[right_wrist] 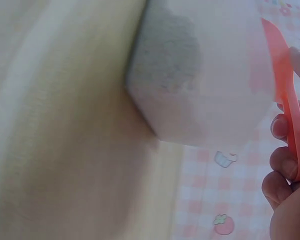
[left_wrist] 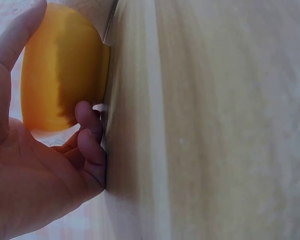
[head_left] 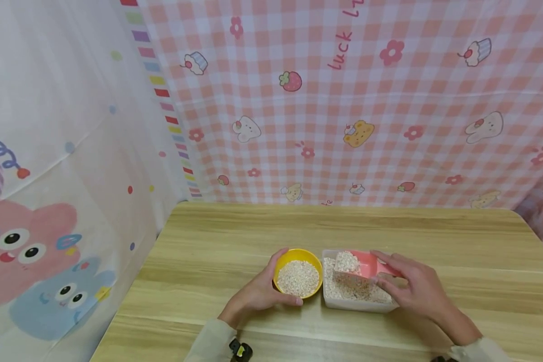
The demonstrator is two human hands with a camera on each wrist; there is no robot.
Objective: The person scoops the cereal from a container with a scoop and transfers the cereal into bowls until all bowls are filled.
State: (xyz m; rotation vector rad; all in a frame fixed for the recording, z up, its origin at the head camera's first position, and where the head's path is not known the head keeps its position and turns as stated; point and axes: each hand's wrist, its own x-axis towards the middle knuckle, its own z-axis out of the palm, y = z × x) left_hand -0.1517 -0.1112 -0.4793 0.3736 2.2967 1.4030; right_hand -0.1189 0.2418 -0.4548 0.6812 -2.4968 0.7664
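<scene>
Beyond both hands in the head view, a checked cloth [head_left: 326,108] read "luck", a second word cut off at the top edge. Nearer, the left hand [head_left: 263,290] grasped a yellow bowl [head_left: 298,255] of pale flakes [head_left: 298,279]; the right hand [head_left: 420,286] gripped a pink scoop [head_left: 368,263], loaded with flakes, over a translucent tub [head_left: 357,304] at that hand's left. In the left wrist view, thumb and fingers cupped the bowl close against the table [left_wrist: 205,130]. In the right wrist view, fingers wrapped the scoop's handle beside the tub.

Pink-checked cloth [head_left: 335,105] behind wooden table [head_left: 235,229]
</scene>
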